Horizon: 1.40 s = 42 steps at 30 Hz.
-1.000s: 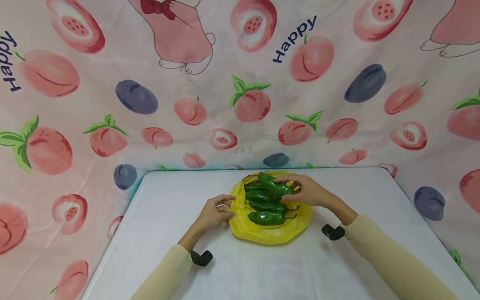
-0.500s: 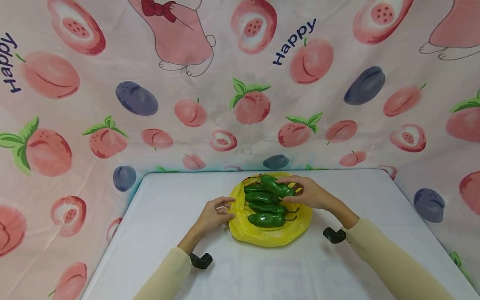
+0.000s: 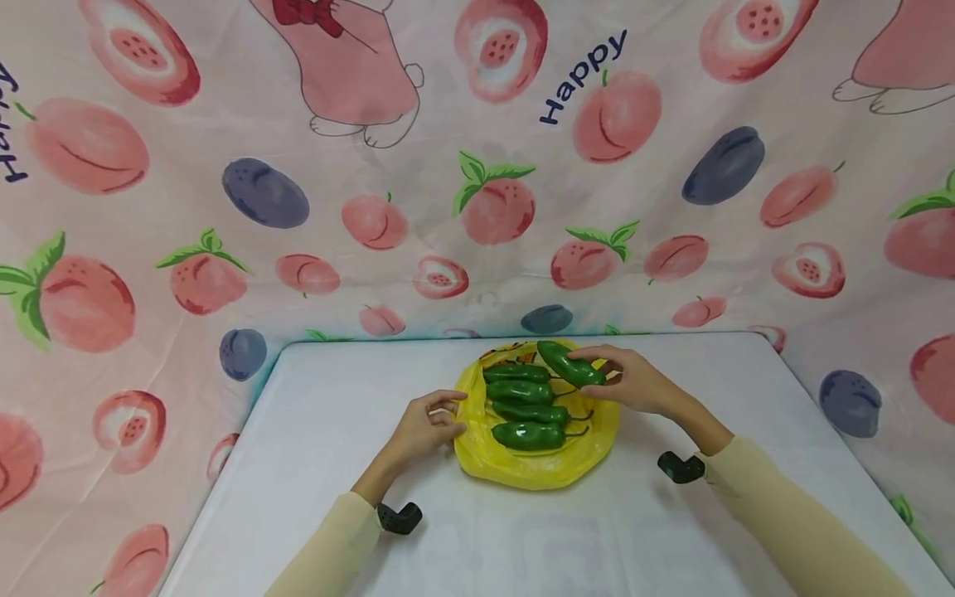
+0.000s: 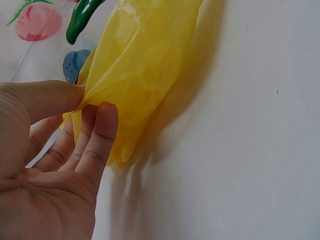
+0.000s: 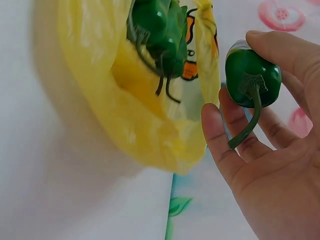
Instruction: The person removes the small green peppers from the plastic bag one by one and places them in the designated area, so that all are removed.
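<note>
A yellow plastic bag point(image 3: 485, 464) lies on the table with its mouth spread. Inside it, several green chili peppers point(image 3: 528, 435) lie side by side in a row, stems toward the right. My left hand point(image 3: 423, 429) pinches the bag's left rim between thumb and fingers; the left wrist view shows the film point(image 4: 140, 65) bunched at the fingertips. With my right hand point(image 3: 634, 381) I hold one green chili pepper point(image 3: 570, 365) over the bag's far right part, tilted. In the right wrist view its curved stem point(image 5: 254, 112) points toward my palm.
The white table point(image 3: 351, 373) reaches back to a pink fruit-print cloth point(image 3: 418, 315) hanging behind and at the sides. Black wrist devices point(image 3: 399, 518) sit beside both wrists. Orange and black print point(image 5: 190, 70) shows on the bag's inner side.
My right hand has lifted the chili pepper off the others and moved it slightly to the right, uncovering the far pepper of the row. The left hand keeps its place at the rim.
</note>
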Each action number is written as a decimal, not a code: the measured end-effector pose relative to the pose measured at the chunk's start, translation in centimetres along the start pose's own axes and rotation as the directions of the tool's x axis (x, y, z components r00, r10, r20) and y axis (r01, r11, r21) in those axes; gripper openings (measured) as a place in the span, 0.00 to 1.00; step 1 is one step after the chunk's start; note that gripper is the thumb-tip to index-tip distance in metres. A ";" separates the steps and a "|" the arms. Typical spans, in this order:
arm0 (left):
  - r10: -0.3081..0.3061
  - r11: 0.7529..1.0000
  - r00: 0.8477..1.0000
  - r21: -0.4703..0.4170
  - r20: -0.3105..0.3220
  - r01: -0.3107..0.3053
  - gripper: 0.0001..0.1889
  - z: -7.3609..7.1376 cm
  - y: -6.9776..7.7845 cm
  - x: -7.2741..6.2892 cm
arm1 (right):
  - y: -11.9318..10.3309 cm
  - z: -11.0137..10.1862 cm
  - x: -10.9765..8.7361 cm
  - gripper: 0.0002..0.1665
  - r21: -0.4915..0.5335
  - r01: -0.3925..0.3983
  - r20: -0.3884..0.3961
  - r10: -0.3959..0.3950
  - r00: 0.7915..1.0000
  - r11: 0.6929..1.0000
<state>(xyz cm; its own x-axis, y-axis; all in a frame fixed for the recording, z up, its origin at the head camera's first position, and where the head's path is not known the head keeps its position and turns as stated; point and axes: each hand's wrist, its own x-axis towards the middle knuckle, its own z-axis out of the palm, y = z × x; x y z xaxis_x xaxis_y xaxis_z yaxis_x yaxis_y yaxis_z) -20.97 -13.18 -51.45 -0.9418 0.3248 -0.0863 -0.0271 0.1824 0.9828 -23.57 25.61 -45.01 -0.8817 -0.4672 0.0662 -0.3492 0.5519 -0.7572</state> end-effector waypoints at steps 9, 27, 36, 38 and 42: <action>0.007 1.000 1.000 -0.026 0.000 -0.007 0.26 -0.1 0.0 0.1 | 1.1 -1.1 -1.2 0.33 0.001 -0.014 -0.044 0.014 0.999 1.000; 0.002 0.999 1.000 -0.040 0.012 -0.002 0.26 -0.1 -0.2 0.0 | 4.6 -2.9 -3.3 0.34 -0.029 -0.117 -0.143 0.112 0.983 0.993; 0.004 0.999 1.000 -0.039 0.020 -0.003 0.26 -0.2 -0.4 0.2 | 6.0 -3.5 -3.9 0.35 -0.020 -0.199 -0.161 0.193 0.968 0.980; 0.006 0.999 1.000 -0.038 0.018 -0.005 0.26 -0.2 -0.4 0.2 | 6.2 -3.6 -4.0 0.35 -0.011 -0.218 -0.163 0.214 0.963 0.976; 0.004 0.999 1.000 -0.038 0.016 -0.003 0.26 -0.2 -0.3 0.2 | 6.4 -3.7 -4.2 0.35 -0.001 -0.263 -0.173 0.259 0.950 0.965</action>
<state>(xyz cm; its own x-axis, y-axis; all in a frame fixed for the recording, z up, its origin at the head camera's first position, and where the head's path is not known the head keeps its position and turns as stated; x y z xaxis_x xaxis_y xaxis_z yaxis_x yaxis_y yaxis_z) -21.20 -13.39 -51.74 -0.9365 0.3403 -0.0849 -0.0367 0.1456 0.9887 -23.26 33.64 -47.75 -0.9832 -0.1815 -0.0207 -0.1055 0.6564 -0.7470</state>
